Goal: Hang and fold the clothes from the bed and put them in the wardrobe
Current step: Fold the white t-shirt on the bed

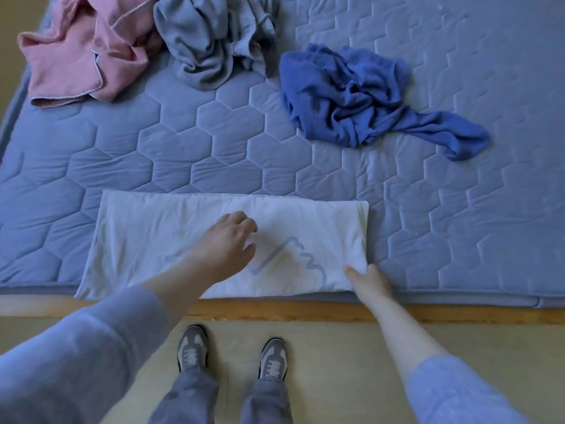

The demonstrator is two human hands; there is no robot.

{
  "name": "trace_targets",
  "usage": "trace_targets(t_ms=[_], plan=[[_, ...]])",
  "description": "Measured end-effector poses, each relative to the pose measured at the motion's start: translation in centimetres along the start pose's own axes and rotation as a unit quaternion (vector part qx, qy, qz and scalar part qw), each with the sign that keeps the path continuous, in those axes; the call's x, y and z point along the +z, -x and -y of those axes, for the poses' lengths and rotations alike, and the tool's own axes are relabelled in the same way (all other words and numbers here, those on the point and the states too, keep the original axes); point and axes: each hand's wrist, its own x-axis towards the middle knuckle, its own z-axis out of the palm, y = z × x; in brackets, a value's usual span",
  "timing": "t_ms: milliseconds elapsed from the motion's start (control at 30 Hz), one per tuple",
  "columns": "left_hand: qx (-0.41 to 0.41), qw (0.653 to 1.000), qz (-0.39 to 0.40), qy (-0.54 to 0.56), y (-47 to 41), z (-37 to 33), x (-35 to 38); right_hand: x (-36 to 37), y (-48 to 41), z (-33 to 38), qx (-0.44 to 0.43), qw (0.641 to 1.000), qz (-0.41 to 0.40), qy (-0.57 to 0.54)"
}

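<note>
A white garment with a faint blue print lies folded into a long strip along the near edge of the bed. My left hand rests on its middle with fingers loosely curled, holding nothing. My right hand pinches the strip's near right corner, thumb on top. A crumpled blue garment lies further back on the right. At the far left are a pink garment and a grey garment, both bunched up.
The quilted blue mattress has a wooden frame along its near edge. My two feet in grey shoes stand on the beige floor right in front of it. The wardrobe is out of view.
</note>
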Motion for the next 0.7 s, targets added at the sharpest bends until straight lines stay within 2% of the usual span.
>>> trace_targets(t_ms=[133, 433, 567, 700], plan=[[0.037, 0.998, 0.024, -0.038, -6.0, -4.8, 0.8, 0.4, -0.2, -1.4, 0.016, 0.991, 0.056, -0.120], [0.026, 0.986, 0.114, -0.122, -13.7, -12.2, 3.3, 1.0, 0.6, -3.0, -0.034, 0.974, 0.024, -0.223], [0.040, 0.984, 0.137, -0.110, -15.0, -14.1, 3.1, 1.2, 1.6, -3.1, -0.031, 0.961, 0.006, -0.274], [0.048, 0.990, 0.131, -0.011, -15.2, -15.0, 0.7, 0.4, 2.6, -2.9, -0.041, 0.947, 0.005, -0.320]])
